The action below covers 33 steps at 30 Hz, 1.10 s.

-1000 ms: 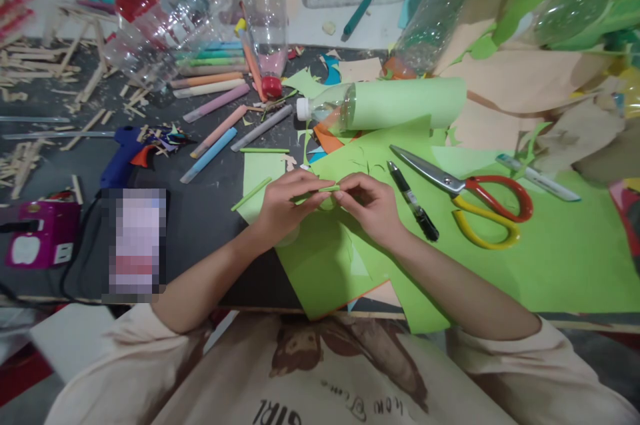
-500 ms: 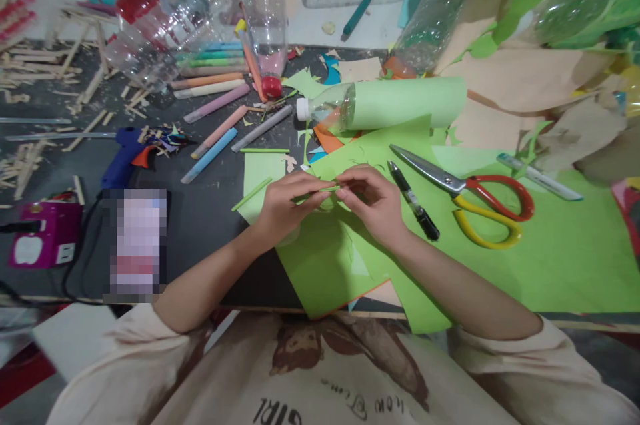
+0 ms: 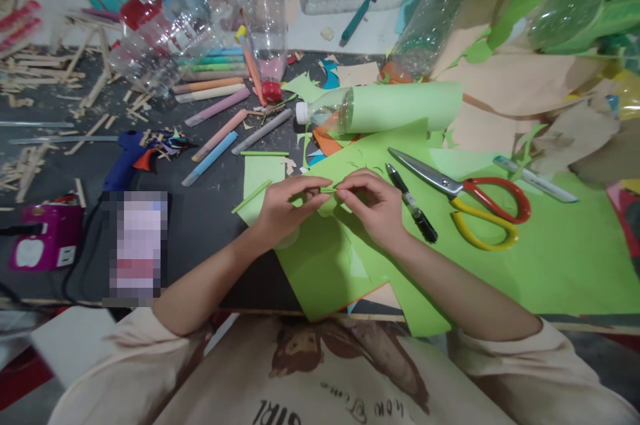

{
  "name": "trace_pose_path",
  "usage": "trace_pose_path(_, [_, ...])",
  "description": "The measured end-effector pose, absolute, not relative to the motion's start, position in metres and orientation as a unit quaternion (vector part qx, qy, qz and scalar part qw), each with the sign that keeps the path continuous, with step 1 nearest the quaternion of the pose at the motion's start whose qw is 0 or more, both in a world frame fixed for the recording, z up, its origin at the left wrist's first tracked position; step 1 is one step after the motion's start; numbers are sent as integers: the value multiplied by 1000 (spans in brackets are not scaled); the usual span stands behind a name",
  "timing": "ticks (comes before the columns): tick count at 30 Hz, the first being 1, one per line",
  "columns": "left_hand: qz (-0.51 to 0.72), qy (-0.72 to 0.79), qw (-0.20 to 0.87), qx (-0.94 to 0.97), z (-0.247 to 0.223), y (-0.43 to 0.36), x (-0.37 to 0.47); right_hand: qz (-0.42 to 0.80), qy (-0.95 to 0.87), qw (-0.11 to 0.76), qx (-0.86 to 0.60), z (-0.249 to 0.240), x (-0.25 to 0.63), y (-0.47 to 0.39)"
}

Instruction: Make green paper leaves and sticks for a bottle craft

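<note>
My left hand [image 3: 289, 208] and my right hand [image 3: 374, 206] meet fingertip to fingertip above green paper [image 3: 320, 278]. Pinched between them is a small green paper strip [image 3: 329, 190], narrow and apparently rolled or folded; the fingers cover much of it. Two thin green paper rolls lie to the left: one roll [image 3: 265, 153] level, the other roll [image 3: 251, 196] slanted on a pale green sheet [image 3: 255, 175]. Close by my right hand are a black pen [image 3: 412, 204] and large scissors [image 3: 450, 186] with red and yellow handles.
A bottle wrapped in pale green paper [image 3: 405, 107] lies behind my hands. On the left are a blue glue gun [image 3: 121, 162], a phone [image 3: 137, 245], a purple box [image 3: 47, 235] and several pastel markers [image 3: 210, 157]. Clear bottles [image 3: 265, 18] and paper scraps crowd the back.
My fingertips have shifted slightly on the green strip, so a little more of it shows between the hands. The whole view has moved slightly; the things on the table stay put.
</note>
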<state>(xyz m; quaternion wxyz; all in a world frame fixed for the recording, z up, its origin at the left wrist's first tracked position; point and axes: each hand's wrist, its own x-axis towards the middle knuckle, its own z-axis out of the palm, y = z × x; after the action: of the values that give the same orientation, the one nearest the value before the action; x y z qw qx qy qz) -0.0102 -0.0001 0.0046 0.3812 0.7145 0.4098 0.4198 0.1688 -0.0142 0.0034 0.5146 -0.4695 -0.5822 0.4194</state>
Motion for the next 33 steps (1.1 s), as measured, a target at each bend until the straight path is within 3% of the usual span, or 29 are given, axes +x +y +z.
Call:
trace_pose_path(9, [429, 410, 316, 740, 4, 1, -9, 422, -595, 488, -480, 5, 171, -13])
trace_pose_path(33, [421, 385, 280, 772, 3, -2, -7, 436, -619, 470, -453, 0, 170, -10])
